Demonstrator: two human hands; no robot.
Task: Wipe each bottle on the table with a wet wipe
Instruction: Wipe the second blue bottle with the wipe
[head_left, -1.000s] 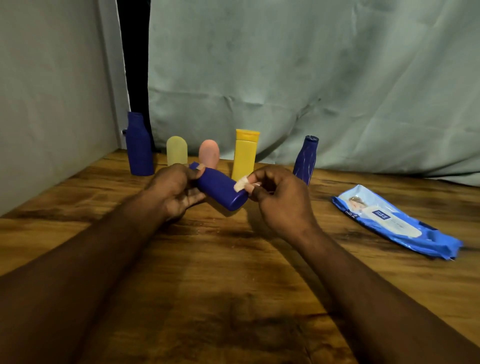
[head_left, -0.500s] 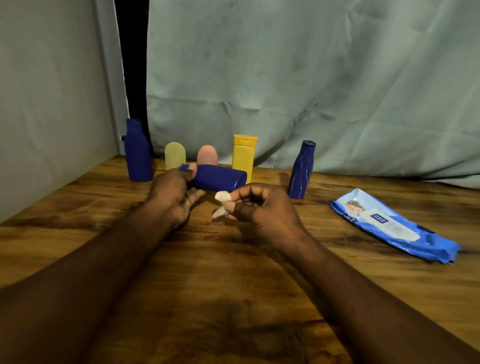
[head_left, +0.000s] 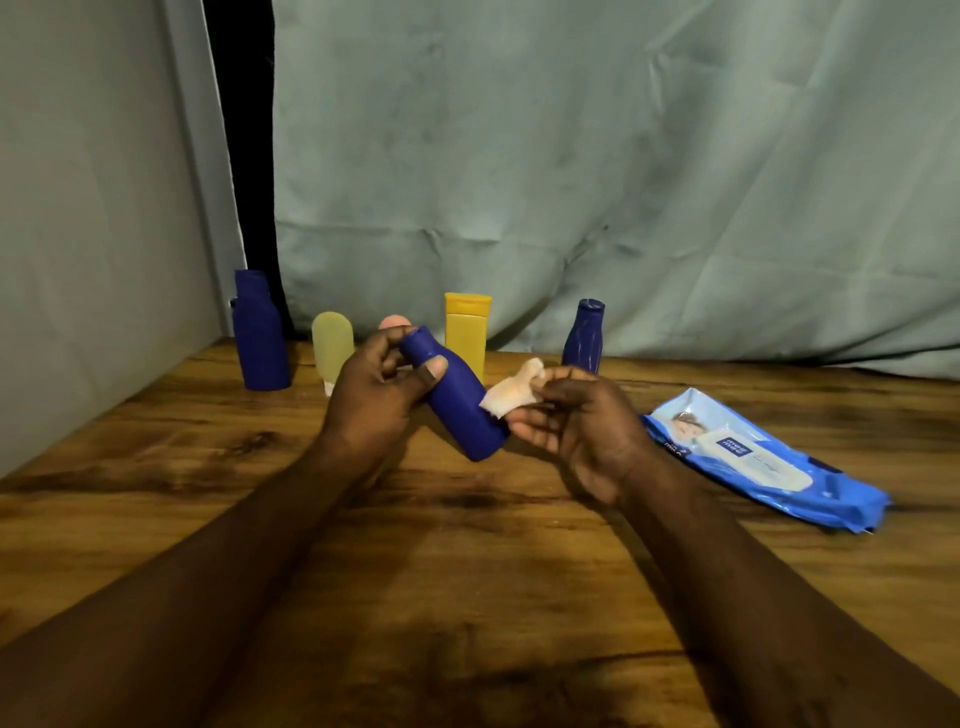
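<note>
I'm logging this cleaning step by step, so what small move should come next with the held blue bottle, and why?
Probably slide the wipe up the blue bottle toward its cap. The left hand grips the tilted bottle near the cap; the right hand pinches the wipe against its side near the base, leaving most of the body above it.

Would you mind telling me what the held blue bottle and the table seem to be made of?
The held blue bottle looks like matte plastic: uniform opaque colour, no glare. The table looks like wood or wood-look laminate: brown grain with dark streaks.
</note>
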